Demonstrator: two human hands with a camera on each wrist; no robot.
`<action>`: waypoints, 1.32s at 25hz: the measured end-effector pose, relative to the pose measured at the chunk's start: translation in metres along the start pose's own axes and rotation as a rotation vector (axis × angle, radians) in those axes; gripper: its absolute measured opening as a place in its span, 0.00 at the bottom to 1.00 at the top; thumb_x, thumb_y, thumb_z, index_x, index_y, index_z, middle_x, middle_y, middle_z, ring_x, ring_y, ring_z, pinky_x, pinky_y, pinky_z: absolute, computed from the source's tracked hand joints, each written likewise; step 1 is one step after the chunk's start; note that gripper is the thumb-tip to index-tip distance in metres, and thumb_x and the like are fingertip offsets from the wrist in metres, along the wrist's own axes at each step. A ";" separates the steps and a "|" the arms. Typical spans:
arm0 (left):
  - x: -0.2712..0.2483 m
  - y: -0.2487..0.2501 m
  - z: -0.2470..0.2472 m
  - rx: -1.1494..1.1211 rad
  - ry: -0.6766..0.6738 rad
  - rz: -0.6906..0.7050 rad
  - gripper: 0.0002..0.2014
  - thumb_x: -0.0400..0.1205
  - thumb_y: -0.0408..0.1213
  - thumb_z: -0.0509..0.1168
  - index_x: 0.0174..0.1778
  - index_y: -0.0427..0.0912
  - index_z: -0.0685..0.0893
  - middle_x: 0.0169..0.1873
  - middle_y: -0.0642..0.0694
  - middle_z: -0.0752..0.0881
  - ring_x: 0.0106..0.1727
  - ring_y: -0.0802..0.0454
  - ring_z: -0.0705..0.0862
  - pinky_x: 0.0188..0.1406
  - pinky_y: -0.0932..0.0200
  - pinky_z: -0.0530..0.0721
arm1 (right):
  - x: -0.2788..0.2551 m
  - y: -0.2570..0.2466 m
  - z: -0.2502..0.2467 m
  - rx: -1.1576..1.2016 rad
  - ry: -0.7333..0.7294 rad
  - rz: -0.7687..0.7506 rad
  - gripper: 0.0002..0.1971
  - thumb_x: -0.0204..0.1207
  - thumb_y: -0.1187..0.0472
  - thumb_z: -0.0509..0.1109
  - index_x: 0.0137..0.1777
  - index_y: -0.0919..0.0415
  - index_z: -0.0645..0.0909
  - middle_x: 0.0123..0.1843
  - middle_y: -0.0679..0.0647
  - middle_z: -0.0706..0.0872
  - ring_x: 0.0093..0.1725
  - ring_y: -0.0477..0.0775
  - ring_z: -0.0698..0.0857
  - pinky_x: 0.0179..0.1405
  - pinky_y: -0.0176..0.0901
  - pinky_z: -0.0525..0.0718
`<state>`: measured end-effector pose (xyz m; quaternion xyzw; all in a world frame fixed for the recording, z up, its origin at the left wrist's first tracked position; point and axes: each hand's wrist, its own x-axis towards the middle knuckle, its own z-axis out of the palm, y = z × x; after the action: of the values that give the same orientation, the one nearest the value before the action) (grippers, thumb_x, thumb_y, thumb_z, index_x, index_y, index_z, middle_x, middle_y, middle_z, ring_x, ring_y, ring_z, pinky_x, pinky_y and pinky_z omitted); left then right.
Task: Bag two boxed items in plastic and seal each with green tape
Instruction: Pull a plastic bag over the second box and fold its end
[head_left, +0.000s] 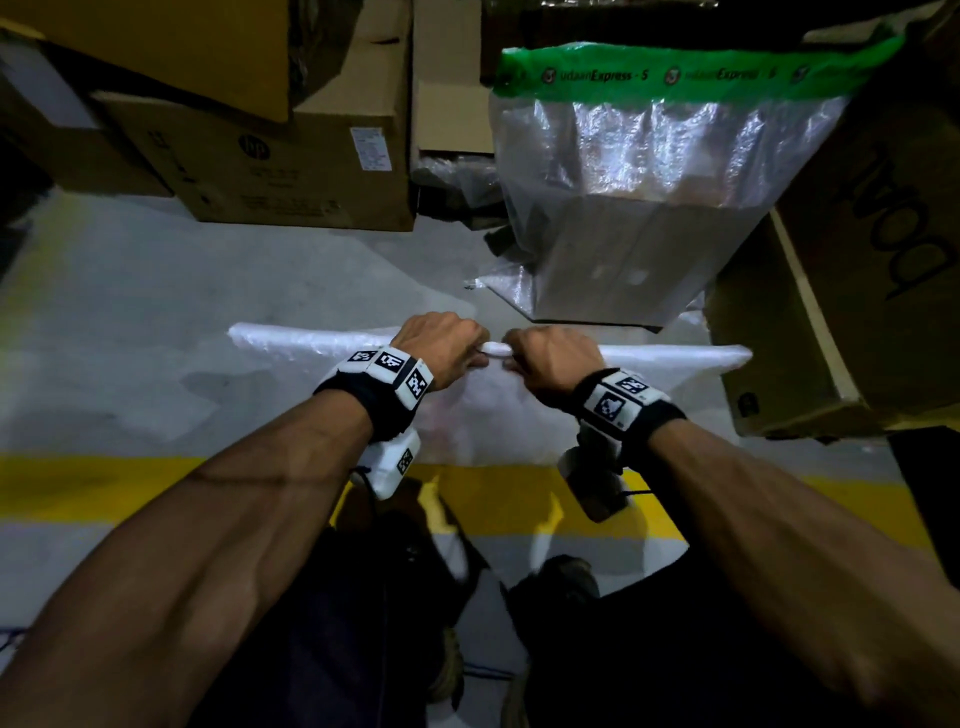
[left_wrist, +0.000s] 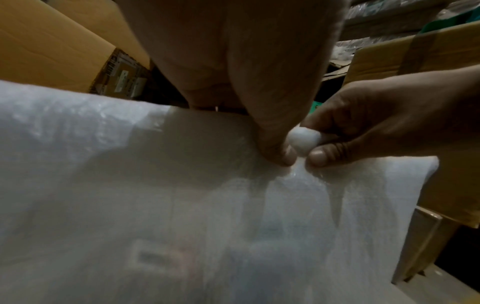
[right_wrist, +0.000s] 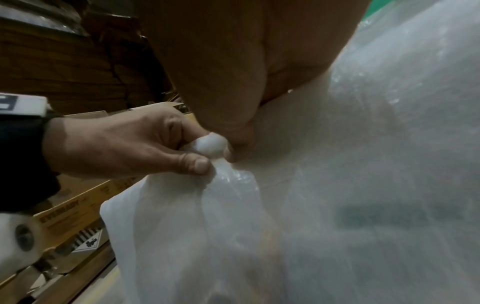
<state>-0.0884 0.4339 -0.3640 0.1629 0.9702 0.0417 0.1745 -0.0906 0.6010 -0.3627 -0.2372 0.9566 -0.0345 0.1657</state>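
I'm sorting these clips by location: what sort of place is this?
Probably a warehouse or parcel packing area: stacked brown cardboard cartons, a clear plastic bag sealed with green printed courier tape, and a grey concrete floor with a yellow painted line.

Dim, grainy light; glare on plastic bag (head_left: 597, 358); wide-angle bending at edges; both wrist views soft, blurred.

Bare forearms; each wrist wears a black strap (head_left: 363, 402) carrying white blocks printed with black-and-white square markers (head_left: 610, 405).
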 end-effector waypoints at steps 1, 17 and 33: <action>-0.003 -0.005 0.001 -0.011 -0.022 -0.002 0.10 0.83 0.48 0.64 0.40 0.49 0.73 0.43 0.42 0.84 0.46 0.40 0.81 0.39 0.54 0.70 | 0.003 -0.003 0.003 0.008 0.008 0.005 0.10 0.82 0.50 0.63 0.54 0.54 0.78 0.52 0.58 0.87 0.52 0.64 0.85 0.38 0.47 0.70; -0.045 -0.112 -0.006 -0.102 0.050 -0.448 0.07 0.78 0.45 0.71 0.49 0.49 0.87 0.49 0.40 0.86 0.51 0.37 0.84 0.44 0.53 0.74 | 0.013 0.010 -0.006 0.108 0.081 0.097 0.08 0.82 0.50 0.65 0.50 0.52 0.83 0.43 0.57 0.82 0.49 0.65 0.84 0.41 0.47 0.71; -0.050 -0.125 -0.012 0.056 0.288 -0.530 0.15 0.79 0.45 0.68 0.60 0.44 0.82 0.58 0.39 0.84 0.60 0.37 0.80 0.61 0.47 0.74 | 0.009 0.009 -0.011 -0.008 0.108 0.101 0.09 0.81 0.50 0.64 0.52 0.53 0.82 0.46 0.58 0.85 0.43 0.62 0.80 0.38 0.45 0.69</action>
<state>-0.0862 0.2994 -0.3535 -0.0989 0.9944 -0.0096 0.0354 -0.1056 0.6051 -0.3566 -0.1872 0.9750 -0.0348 0.1146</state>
